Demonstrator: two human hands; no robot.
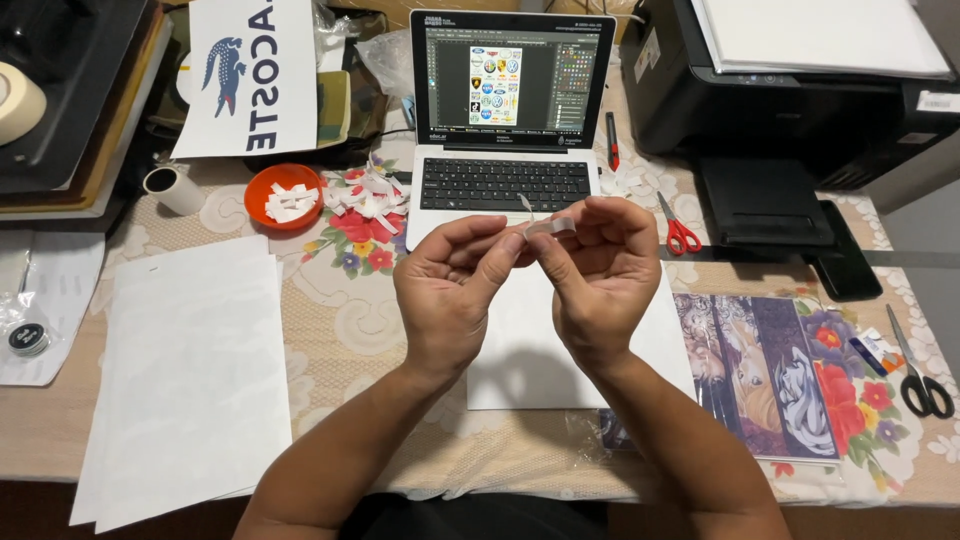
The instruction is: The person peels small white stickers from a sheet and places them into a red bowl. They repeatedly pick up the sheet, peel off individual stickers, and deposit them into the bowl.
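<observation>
A small strip of clear tape [549,228] is pinched between the fingers of the left hand [447,290] and the right hand [597,275], both sets of fingers closed on it. It is held above a white sheet [520,360] on the tabletop [340,330], just before the laptop [505,130]. Red scissors [680,232] are seen to the right, an orange bowl [283,195] of paper scraps to the left.

Above a white sheet [520,350] lying before an open laptop [505,130], the left hand [445,290] and right hand [600,270] meet fingertip to fingertip, pinching 1 small pale strip [550,227] between them, with red scissors [680,228] just right and an orange bowl [283,195] of scraps left.
</observation>
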